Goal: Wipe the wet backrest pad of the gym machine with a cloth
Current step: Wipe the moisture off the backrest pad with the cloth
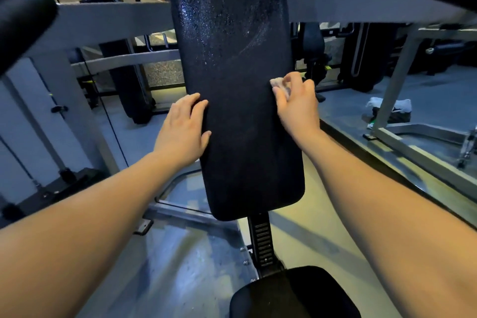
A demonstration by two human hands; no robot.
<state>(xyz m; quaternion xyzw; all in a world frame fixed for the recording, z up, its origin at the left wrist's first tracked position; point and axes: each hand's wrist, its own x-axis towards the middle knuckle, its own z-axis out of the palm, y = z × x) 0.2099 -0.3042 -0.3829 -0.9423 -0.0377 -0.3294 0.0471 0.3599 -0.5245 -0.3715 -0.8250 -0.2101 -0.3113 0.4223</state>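
Backrest pad [232, 85] is centre frame, its top cut off by the upper edge. Droplets and wipe streaks on the upper half, lower half matte. One cloth [280, 84]: small, pale, mostly hidden under the curled fingers of the right hand [296, 103], bunched against the pad's right edge at mid-height. Left hand [183, 131] is flat, fingers straight, pressing the pad's left edge. Two hands, one pad. One seat [296, 294], cut off at the bottom edge. Background machines too blurred to make out.

Upright black droplet-speckled backrest pad [240, 80], small crumpled cloth [280, 84]
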